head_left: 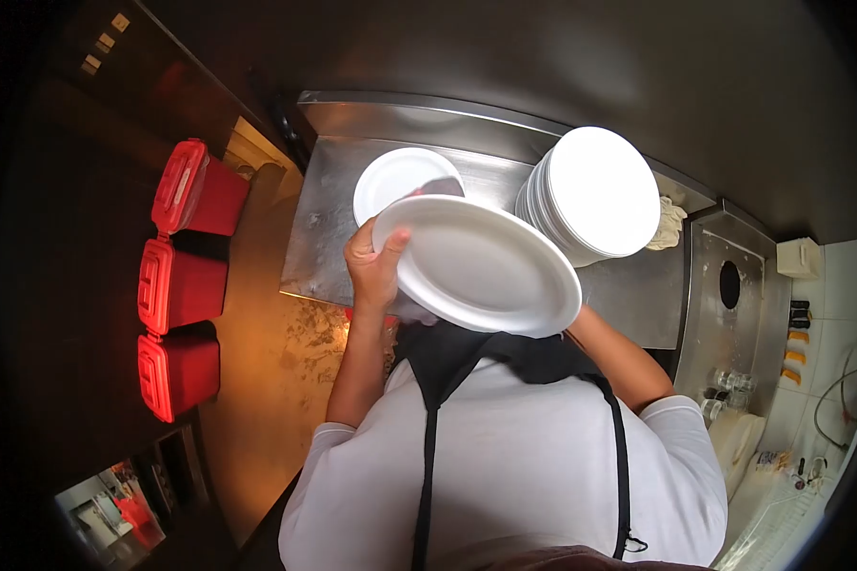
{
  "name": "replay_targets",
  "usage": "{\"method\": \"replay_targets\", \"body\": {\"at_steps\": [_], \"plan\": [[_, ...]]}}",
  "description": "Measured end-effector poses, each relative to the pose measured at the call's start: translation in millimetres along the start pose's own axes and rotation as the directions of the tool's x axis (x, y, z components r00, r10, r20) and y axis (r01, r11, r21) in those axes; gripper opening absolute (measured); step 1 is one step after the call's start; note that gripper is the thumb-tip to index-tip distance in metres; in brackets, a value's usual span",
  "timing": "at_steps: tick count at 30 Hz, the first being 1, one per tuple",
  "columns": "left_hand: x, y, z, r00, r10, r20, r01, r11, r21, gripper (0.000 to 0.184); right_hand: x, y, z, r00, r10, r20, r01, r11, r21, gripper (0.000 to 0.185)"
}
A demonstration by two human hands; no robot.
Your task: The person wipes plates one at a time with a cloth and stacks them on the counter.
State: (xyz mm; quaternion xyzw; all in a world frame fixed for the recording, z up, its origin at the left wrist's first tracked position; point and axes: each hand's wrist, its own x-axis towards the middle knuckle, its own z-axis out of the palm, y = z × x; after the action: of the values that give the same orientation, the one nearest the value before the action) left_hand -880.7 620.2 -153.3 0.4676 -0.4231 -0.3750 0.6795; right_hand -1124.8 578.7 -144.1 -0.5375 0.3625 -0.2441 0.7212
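My left hand [372,262] is closed on the left end of a white oval plate [486,271], its thumb over the rim. The plate is tilted above the front edge of the steel counter. My right forearm [619,357] reaches up to the plate's right side. The plate hides my right hand, so its fingers and anything in them do not show. Just behind the held plate, a white plate [395,176] lies on the counter, partly covered by it. To the right stands a tall stack of white plates [603,190].
The steel counter [328,219] has a raised back edge. A crumpled pale cloth [668,225] lies behind the stack. At right is a steel unit [707,285] with a dark round hole. Red lidded bins [183,281] line the left side, beside the brown floor [267,352].
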Motion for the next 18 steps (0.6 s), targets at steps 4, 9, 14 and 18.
{"method": "replay_targets", "body": {"at_steps": [4, 9, 14, 18], "plan": [[4.4, -23.9, -19.3, 0.989, -0.06, -0.135, 0.061, 0.998, 0.006, 0.025, -13.9, 2.9, -25.1, 0.998, 0.06, 0.033, -0.054, 0.987, -0.148, 0.043], [23.6, -61.3, -52.7, 0.942, -0.09, -0.323, 0.119, 0.99, 0.071, 0.022, -42.7, -17.7, -111.0, 0.891, -0.1, -0.444, 0.169, 0.979, 0.118, 0.058], [38.6, -115.7, -88.7, 0.829, -0.104, -0.549, 0.303, 0.909, 0.286, 0.024, -23.9, -96.5, -166.7, 0.54, -0.572, -0.617, 0.176, 0.794, -0.581, 0.045], [42.5, -160.8, -115.0, 0.799, -0.054, -0.599, 0.344, 0.858, 0.382, 0.028, -26.9, -88.9, -166.7, 0.633, -0.48, -0.608, -0.421, 0.446, -0.79, 0.057]]}}
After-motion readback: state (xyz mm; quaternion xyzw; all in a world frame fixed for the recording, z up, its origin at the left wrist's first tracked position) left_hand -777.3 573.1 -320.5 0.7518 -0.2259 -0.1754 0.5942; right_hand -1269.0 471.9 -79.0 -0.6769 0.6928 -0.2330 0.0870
